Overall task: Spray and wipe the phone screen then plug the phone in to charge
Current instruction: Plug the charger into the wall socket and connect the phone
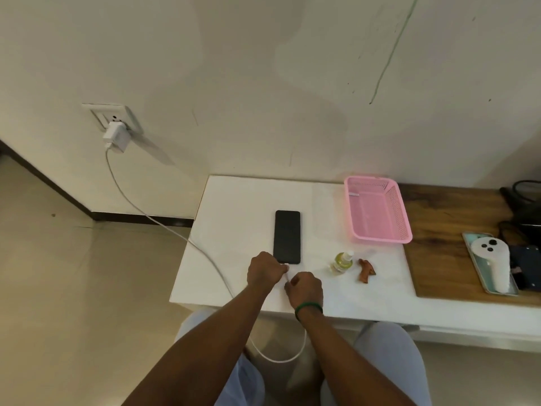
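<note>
A black phone (287, 235) lies screen up on the white table (234, 218). My left hand (265, 272) pinches the white cable's plug right at the phone's near edge. My right hand (304, 290) grips the white charging cable (164, 227) just behind it. The cable runs back to a white charger (116, 136) in the wall socket (112, 115) and loops below the table edge. A small spray bottle (342, 262) of yellowish liquid stands to the right of the phone, with a crumpled brown cloth (366, 270) beside it.
A pink plastic basket (377, 212) sits at the back right of the white table. Further right, on a wooden top (439, 230), lie a tray with a white controller (490, 262) and dark cables (524, 206). The tiled floor is to the left.
</note>
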